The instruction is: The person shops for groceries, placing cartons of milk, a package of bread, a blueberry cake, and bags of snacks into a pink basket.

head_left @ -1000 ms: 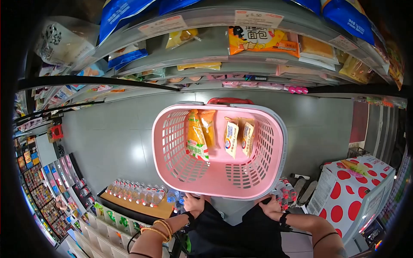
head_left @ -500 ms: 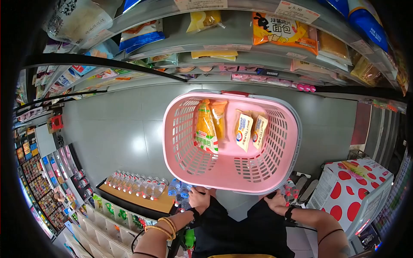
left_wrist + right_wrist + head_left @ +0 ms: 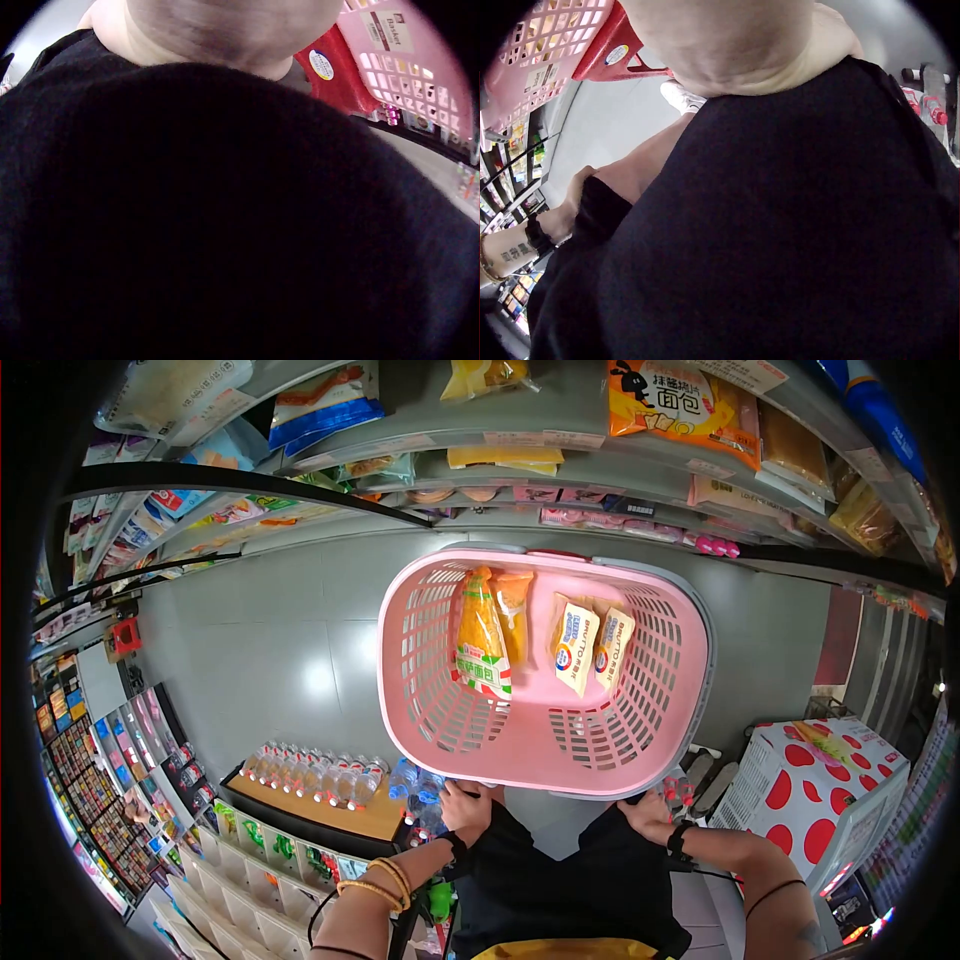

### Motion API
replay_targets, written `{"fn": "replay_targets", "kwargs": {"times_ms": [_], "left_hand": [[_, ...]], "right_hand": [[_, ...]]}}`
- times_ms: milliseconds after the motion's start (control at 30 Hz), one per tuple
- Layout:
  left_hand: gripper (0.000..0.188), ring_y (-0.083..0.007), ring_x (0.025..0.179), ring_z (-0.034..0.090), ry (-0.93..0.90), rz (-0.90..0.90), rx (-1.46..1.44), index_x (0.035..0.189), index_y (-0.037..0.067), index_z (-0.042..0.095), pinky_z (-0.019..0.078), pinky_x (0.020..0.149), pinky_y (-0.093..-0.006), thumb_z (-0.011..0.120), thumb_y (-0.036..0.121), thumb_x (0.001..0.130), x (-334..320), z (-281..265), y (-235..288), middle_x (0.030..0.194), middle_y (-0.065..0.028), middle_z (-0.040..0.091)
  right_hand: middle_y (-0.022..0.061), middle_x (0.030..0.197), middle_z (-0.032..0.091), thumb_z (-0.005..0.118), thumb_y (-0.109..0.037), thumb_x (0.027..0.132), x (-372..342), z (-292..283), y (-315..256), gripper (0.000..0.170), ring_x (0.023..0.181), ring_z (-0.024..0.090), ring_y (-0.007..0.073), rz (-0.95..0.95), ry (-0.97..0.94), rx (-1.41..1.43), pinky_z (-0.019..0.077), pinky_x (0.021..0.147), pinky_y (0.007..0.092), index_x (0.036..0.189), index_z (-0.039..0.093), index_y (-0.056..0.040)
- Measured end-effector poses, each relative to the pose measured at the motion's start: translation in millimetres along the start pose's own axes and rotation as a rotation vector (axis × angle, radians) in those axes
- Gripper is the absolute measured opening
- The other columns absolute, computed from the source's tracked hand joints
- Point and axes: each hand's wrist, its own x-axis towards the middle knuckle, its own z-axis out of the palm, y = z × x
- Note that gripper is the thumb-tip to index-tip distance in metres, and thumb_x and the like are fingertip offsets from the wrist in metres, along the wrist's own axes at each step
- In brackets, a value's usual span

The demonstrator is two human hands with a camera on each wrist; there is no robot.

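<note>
Compared with a second ago, the pink basket (image 3: 525, 745) sits a bit farther and more right in the head view, but the shelf (image 3: 470, 450) goods slid the same way, so probably mostly head movement. It's right in front of the person, mouth up; can't tell what's under it. Looks like stiff plastic with a light load, so I'd use the red handle (image 3: 607, 56) or cup the rim. Inside, two bread bags (image 3: 482, 630) on the left and two cream packets (image 3: 575, 645) on the right look soft and crushable, with slick wrappers: pinch the ends. The left hand (image 3: 467, 815) and right hand (image 3: 650, 818) rest on black cloth (image 3: 780, 225) at the near side, apparently not on the basket; can't tell how curled the fingers are. Bottles (image 3: 320, 775) line the desk near left, polka-dot box (image 3: 800, 790) on the right.
</note>
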Motion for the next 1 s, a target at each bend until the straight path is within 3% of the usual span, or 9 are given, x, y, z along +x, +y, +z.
{"fn": "replay_targets", "kwargs": {"times_ms": [100,200,300,400,467,533,700,800,1000], "left_hand": [[0.064,-0.0474,0.107,0.061,-0.016,-0.014,-0.014,0.117,-0.004,0.048,0.052,0.09,-0.056,0.066,0.047,0.083,1.3,-1.7,2.2,0.111,-0.0284,0.059],[0.062,-0.0473,0.106,0.062,-0.023,-0.03,-0.021,0.115,-0.003,0.048,0.052,0.089,-0.0564,0.066,0.047,0.082,0.7,-3.3,4.4,0.11,-0.0284,0.059],[0.063,-0.0476,0.105,0.062,-0.01,-0.031,-0.001,0.116,-0.003,0.048,0.0519,0.088,-0.0564,0.066,0.048,0.082,-3.2,1.4,0.1,0.11,-0.0285,0.059],[0.069,-0.048,0.103,0.062,0.011,0.019,-0.044,0.122,-0.004,0.048,0.0516,0.088,-0.0549,0.067,0.048,0.081,-0.1,4.9,-2.2,0.106,-0.0287,0.06],[0.075,-0.0488,0.105,0.062,0.156,0.001,-0.08,0.127,-0.003,0.048,0.0516,0.089,-0.0546,0.066,0.052,0.079,-8.3,10.9,5.6,0.108,-0.03,0.06],[0.078,-0.0496,0.108,0.061,-0.074,-0.053,-0.07,0.127,-0.004,0.047,0.051,0.091,-0.056,0.065,0.053,0.077,-4.9,-9.4,9.9,0.115,-0.0297,0.059],[0.072,-0.0439,0.113,0.061,-0.074,-0.137,-0.031,0.123,-0.001,0.048,0.0517,0.093,-0.0532,0.068,0.05,0.075,-6.2,-27.2,34.5,0.118,-0.0257,0.058],[0.07,-0.0425,0.115,0.06,-0.081,-0.163,-0.006,0.123,0.001,0.049,0.0512,0.094,-0.052,0.069,0.049,0.075,-3.1,-20.1,35.1,0.119,-0.0246,0.058],[0.072,-0.0411,0.118,0.059,-0.125,-0.191,0.015,0.126,0.002,0.048,0.0496,0.097,-0.0508,0.069,0.05,0.077,-7.4,-24.2,46.0,0.122,-0.0239,0.057]], "right_hand": [[0.0324,0.113,0.063,0.08,-0.05,0.072,2.5,0.3,-0.8,0.083,0.11,0.063,0.0469,0.02,-0.019,-0.017,0.0531,0.095,0.0502,0.127,0.047,0.0034],[0.0225,0.093,0.073,0.078,-0.06,0.07,7.8,13.9,7.2,0.076,0.087,0.073,0.0366,-0.071,0.193,-0.144,0.0597,0.078,0.0451,0.109,0.065,0.0038],[0.0295,0.117,0.064,0.078,-0.055,0.073,10.4,1.1,2.0,0.087,0.111,0.063,0.0449,0.038,-0.092,-0.051,0.0527,0.096,0.05,0.131,0.046,0.0022],[0.0281,0.121,0.063,0.076,-0.057,0.073,-10.6,-13.1,-9.9,0.093,0.111,0.063,0.0442,-0.03,0.05,-0.014,0.0524,0.096,0.0499,0.137,0.045,0.0012],[0.0276,0.124,0.063,0.074,-0.06,0.073,-0.2,-2.9,8.2,0.096,0.111,0.064,0.0444,-0.249,0.13,0.082,0.0524,0.096,0.0498,0.142,0.043,-0.001],[0.0276,0.125,0.063,0.075,-0.061,0.074,-2.8,-5.1,1.5,0.096,0.115,0.063,0.0422,-0.169,0.192,-0.089,0.0518,0.098,0.0469,0.135,0.045,0.0067],[0.0297,0.124,0.064,0.075,-0.06,0.074,-0.9,-41.9,-8.8,0.095,0.116,0.064,0.0401,-0.097,-0.039,0.027,0.0528,0.097,0.0454,0.134,0.047,0.0078],[0.0305,0.123,0.064,0.075,-0.06,0.073,-6.5,-56.1,-20.1,0.093,0.115,0.065,0.0397,0.023,-0.081,0.0,0.0535,0.096,0.0444,0.131,0.052,0.009],[0.0297,0.122,0.065,0.075,-0.059,0.074,1.2,-49.7,-2.8,0.092,0.114,0.066,0.0388,-0.084,-0.033,0.029,0.054,0.095,0.0437,0.131,0.052,0.0092]]}}
